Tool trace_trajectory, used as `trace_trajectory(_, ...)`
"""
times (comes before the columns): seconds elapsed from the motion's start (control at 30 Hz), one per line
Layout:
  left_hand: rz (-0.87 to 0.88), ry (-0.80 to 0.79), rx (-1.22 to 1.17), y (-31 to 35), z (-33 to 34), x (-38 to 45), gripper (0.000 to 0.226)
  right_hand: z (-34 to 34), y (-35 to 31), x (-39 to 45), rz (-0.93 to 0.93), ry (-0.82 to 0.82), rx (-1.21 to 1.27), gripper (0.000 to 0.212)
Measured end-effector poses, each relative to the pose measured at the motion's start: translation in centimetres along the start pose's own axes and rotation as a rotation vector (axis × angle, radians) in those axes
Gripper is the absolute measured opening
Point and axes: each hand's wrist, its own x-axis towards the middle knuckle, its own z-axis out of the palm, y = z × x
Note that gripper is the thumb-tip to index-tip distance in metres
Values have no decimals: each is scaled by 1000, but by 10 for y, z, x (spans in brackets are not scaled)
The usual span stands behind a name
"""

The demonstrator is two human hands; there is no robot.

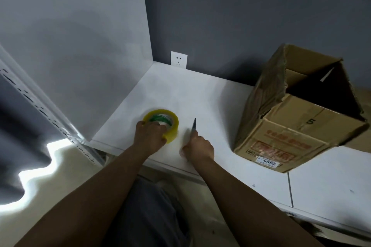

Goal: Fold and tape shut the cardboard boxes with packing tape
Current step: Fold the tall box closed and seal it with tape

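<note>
White desk (200,90) meets grey walls; an open-topped box (297,118) stands at its right. Near the front edge, the left hand (149,136) curls its fingers over a yellow tape roll (163,123) lying flat; beside it the right hand (197,148) grips a thin blade (194,126)

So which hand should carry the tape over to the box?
Probably the left. The left hand already grips the tape roll. The right hand holds a thin blade-like tool, though it is nearer the open cardboard box.
</note>
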Motion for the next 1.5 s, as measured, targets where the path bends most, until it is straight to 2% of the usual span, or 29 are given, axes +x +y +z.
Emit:
trace_trajectory(0.23, 14, -21, 17, 3, 3, -1, 32, -10, 18, -18, -88, 55, 123, 41)
trace_trajectory(0.37, 17, -23, 23, 9, 3, -7, 42, -38, 55, -42, -220, 211, 122, 20)
trace_trajectory(0.47, 40, 173, -191, 31, -14, -15, 54, -82, 96, -66, -405, 541, 74, 10)
trace_trajectory(0.57, 266, 525, -384, 85, -66, -19, 49, -145, 137, -99, -475, 941, -82, 18)
trace_trajectory(0.63, 474, 740, -368, 133, -110, -21, 50, -187, 160, -115, -396, 1122, -116, 23)
trace_trajectory(0.67, 567, 813, -344, 158, -131, -19, 52, -205, 170, -117, -335, 1113, -137, 29)
trace_trajectory(0.73, 675, 863, -257, 199, -164, -12, 54, -230, 182, -110, -264, 881, -222, 40)
trace_trajectory(0.8, 708, 755, -99, 231, -186, -7, 51, -241, 187, -104, -235, 610, -359, 39)
trace_trajectory(0.87, 677, 563, 88, 250, -194, -2, 40, -239, 189, -99, -237, 502, -425, 35)
trace_trajectory(0.97, 603, 424, 150, 260, -187, 6, 30, -233, 193, -92, -251, 507, -383, 32)
trace_trajectory(1.2, 521, 454, 163, 267, -179, 15, 41, -218, 192, -79, -195, 661, -515, 57)
trace_trajectory(1.33, 509, 478, 176, 268, -175, 20, 48, -217, 192, -78, -170, 706, -565, 58)
trace_trajectory(1.4, 517, 493, 188, 267, -176, 22, 50, -220, 192, -78, -175, 696, -586, 60)
trace_trajectory(1.5, 560, 482, 211, 265, -178, 23, 52, -226, 196, -78, -216, 583, -558, 62)
